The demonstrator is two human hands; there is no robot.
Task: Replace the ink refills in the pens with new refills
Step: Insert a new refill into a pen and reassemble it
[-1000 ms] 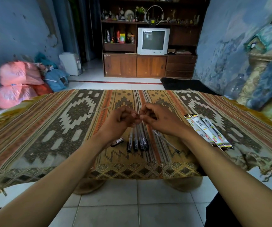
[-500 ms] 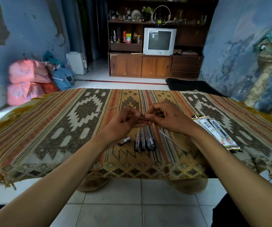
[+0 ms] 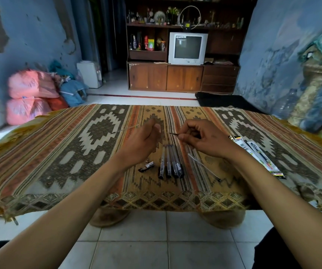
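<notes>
Nearest the front edge of the desk (image 3: 59,156), on its patterned cloth, four pens (image 3: 169,164) lie side by side, with a small cap piece (image 3: 146,166) just left of them and a loose clear refill (image 3: 202,166) lying diagonally to their right. Further right sit the packets of new refills (image 3: 257,154). Above the pens, the right hand (image 3: 204,140) pinches a dark pen tip (image 3: 173,134) in its curled grip, the point aimed left. The left hand (image 3: 142,144) pinches a thin, pale refill (image 3: 131,128) (blurred, hard to trace) that runs off to the left. The hands are apart. Beyond stands a television (image 3: 187,48).
</notes>
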